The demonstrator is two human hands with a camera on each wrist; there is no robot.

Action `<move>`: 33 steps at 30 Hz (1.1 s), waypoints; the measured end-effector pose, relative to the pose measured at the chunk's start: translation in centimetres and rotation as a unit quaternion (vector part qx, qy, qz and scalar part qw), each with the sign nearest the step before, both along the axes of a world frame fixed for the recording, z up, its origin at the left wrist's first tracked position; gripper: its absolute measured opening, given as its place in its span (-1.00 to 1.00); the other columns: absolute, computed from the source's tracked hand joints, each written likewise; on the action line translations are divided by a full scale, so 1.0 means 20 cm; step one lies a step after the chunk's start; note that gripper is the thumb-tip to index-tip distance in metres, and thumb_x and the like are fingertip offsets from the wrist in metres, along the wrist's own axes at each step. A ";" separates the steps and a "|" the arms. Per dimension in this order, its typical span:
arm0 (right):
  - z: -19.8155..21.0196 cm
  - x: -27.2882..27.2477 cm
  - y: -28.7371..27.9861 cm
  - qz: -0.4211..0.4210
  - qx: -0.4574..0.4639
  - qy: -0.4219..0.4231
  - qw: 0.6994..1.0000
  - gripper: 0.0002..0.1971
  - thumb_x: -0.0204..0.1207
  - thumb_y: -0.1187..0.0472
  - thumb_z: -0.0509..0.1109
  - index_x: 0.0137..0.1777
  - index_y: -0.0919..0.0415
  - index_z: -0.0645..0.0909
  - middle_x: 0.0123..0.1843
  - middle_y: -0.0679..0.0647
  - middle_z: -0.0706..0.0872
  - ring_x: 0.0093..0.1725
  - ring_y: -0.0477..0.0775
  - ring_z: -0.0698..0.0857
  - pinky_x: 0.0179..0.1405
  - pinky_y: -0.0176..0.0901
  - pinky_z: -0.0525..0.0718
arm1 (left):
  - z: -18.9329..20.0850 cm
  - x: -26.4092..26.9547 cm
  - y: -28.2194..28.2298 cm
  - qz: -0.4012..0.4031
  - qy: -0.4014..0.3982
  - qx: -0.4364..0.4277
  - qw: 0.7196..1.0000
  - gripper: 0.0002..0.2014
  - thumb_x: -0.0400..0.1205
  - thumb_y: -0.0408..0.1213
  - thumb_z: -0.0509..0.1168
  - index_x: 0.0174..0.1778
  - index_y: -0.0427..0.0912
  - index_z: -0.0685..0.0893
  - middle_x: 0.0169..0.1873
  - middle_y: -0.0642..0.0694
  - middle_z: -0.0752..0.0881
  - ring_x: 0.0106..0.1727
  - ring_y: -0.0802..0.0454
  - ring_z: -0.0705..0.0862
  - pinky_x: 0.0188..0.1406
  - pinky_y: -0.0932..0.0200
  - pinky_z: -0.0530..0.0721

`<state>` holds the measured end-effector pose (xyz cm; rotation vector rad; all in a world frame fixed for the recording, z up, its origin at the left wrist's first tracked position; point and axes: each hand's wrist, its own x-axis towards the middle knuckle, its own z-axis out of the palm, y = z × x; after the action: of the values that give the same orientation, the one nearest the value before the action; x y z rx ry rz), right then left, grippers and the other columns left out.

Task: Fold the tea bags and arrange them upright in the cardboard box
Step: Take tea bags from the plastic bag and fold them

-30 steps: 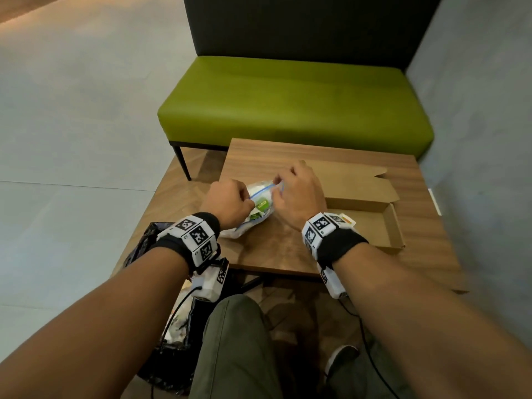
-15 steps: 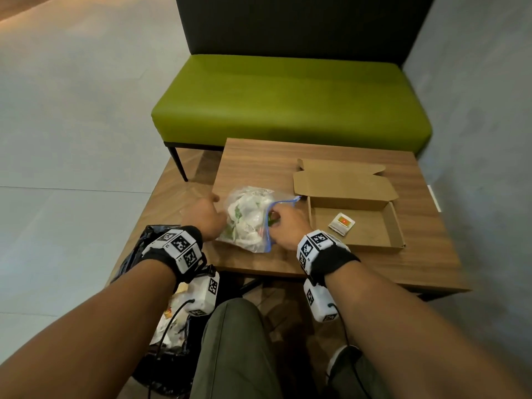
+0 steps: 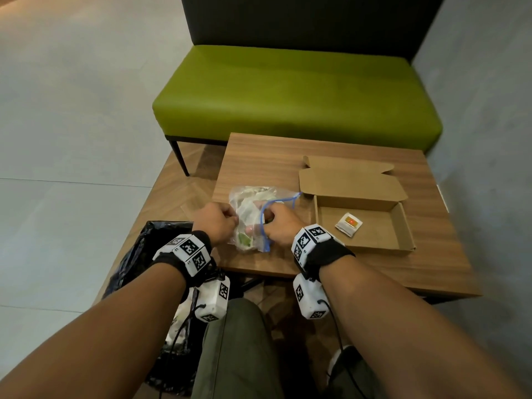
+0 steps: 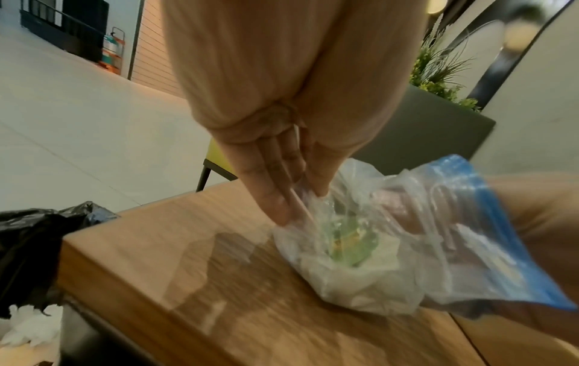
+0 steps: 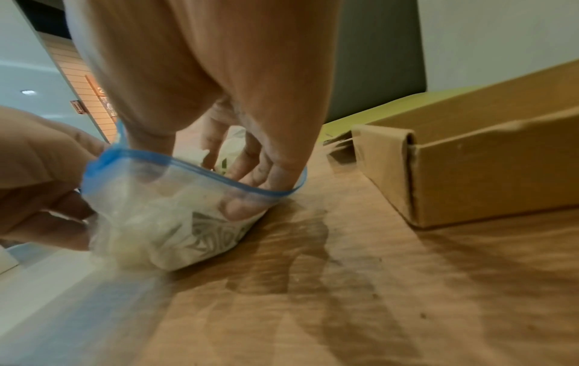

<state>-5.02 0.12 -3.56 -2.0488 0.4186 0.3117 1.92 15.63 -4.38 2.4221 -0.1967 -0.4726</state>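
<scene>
Reaching inside the zip bag (image 3: 253, 217), the right hand (image 3: 277, 226) was seen, fingers curled among tea bags (image 3: 244, 240); cardboard box (image 3: 362, 223) just beside.
Left wrist: left hand (image 4: 282, 178) pinched the plastic; slippage was judged likely.
Right wrist: rim (image 5: 200, 168) snagging could drag the bag off the desk (image 5: 344, 284).

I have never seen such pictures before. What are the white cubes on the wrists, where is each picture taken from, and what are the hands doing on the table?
No machine here: a person works with bare hands. The cubes are wrist cameras with markers. One picture comes from a head camera looking down; the other two look along each hand. On the table lie a clear zip bag of tea bags and an open cardboard box with one tea bag inside. The left hand pinches the zip bag's side; the right hand reaches into its mouth.
</scene>
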 end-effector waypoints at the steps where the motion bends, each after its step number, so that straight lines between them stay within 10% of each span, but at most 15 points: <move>1: 0.01 0.01 0.01 0.004 -0.018 0.008 1.000 -0.51 0.46 0.08 0.64 0.30 0.33 0.66 -0.05 0.32 0.75 -0.01 0.26 0.76 0.03 0.08 0.78 | 0.00 0.00 0.00 0.008 0.007 -0.014 1.000 -0.80 0.58 -0.33 0.38 -0.37 -0.03 0.69 -0.30 -0.07 0.77 -0.18 -0.07 0.74 -0.22 0.17 0.63; 4: 0.02 0.03 0.01 -0.015 -0.061 0.021 0.998 -0.86 0.58 0.27 0.47 -0.16 0.25 0.58 -0.24 0.12 0.63 -0.13 0.17 0.66 -0.33 -0.05 0.62 | -0.02 0.00 0.00 0.055 0.032 -0.074 0.995 -0.82 0.57 -0.32 0.40 -0.35 -0.06 0.71 -0.31 -0.09 0.78 -0.18 -0.11 0.78 -0.11 0.04 0.78; 6: 0.02 0.04 0.00 -0.039 -0.060 0.018 0.997 -0.69 0.62 0.36 0.37 -0.31 0.10 0.43 -0.32 -0.03 0.50 -0.25 0.05 0.56 -0.46 -0.27 0.39 | -0.03 0.01 0.00 0.085 0.038 -0.100 0.991 -0.86 0.58 -0.30 0.39 -0.31 -0.09 0.72 -0.27 -0.12 0.79 -0.13 -0.15 0.79 -0.01 -0.05 0.80; 12: 0.02 0.04 -0.03 -0.015 -0.085 0.018 0.996 -0.77 0.60 0.39 0.30 0.23 0.32 0.60 0.02 0.23 0.68 -0.10 0.16 0.61 -0.46 -0.22 0.42 | -0.06 0.05 0.04 0.171 0.082 -0.163 0.968 -0.82 0.56 -0.22 0.41 -0.38 -0.08 0.70 -0.34 -0.20 0.78 -0.19 -0.28 0.83 -0.05 -0.28 0.81; 17: 0.03 0.04 -0.02 0.088 -0.130 0.049 0.986 -0.91 0.43 0.40 0.41 -0.22 0.43 0.57 -0.29 0.25 0.61 -0.33 0.12 0.56 -0.42 -0.05 0.53 | -0.09 0.05 0.05 0.176 0.080 -0.166 0.967 -0.86 0.50 -0.21 0.41 -0.39 -0.04 0.73 -0.28 -0.25 0.79 -0.15 -0.30 0.82 -0.07 -0.29 0.81; 22: 0.03 0.01 -0.06 0.104 -0.174 0.044 0.978 -0.88 0.49 0.37 0.48 -0.01 0.41 0.71 -0.05 0.22 0.75 -0.06 0.17 0.74 -0.15 -0.04 0.73 | -0.06 0.03 0.02 0.178 0.057 -0.157 0.970 -0.84 0.57 -0.24 0.43 -0.33 -0.14 0.69 -0.27 -0.22 0.80 -0.13 -0.26 0.80 -0.04 -0.26 0.81; 26: 0.03 0.00 -0.10 0.020 -0.132 0.016 0.991 -0.67 0.51 0.37 0.45 0.28 0.26 0.69 0.16 0.19 0.77 0.14 0.24 0.73 -0.01 -0.03 0.69 | -0.06 0.05 0.01 0.194 0.056 -0.152 0.968 -0.81 0.55 -0.21 0.44 -0.37 -0.14 0.68 -0.32 -0.19 0.81 -0.20 -0.22 0.82 -0.08 -0.22 0.82; 33: 0.08 0.00 -0.15 -0.168 0.062 -0.026 0.983 -0.80 0.46 0.43 0.31 -0.20 0.12 0.67 -0.28 0.06 0.72 -0.36 0.13 0.77 -0.07 0.24 0.82 | -0.18 0.14 0.05 0.227 0.060 -0.152 0.960 -0.89 0.41 -0.14 0.35 -0.37 0.00 0.76 -0.38 -0.19 0.82 -0.29 -0.27 0.83 -0.16 -0.27 0.83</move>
<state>-5.03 -2.91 -2.04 -1.8233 0.6843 0.0759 4.64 16.68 -8.00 2.0421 0.3132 -0.3459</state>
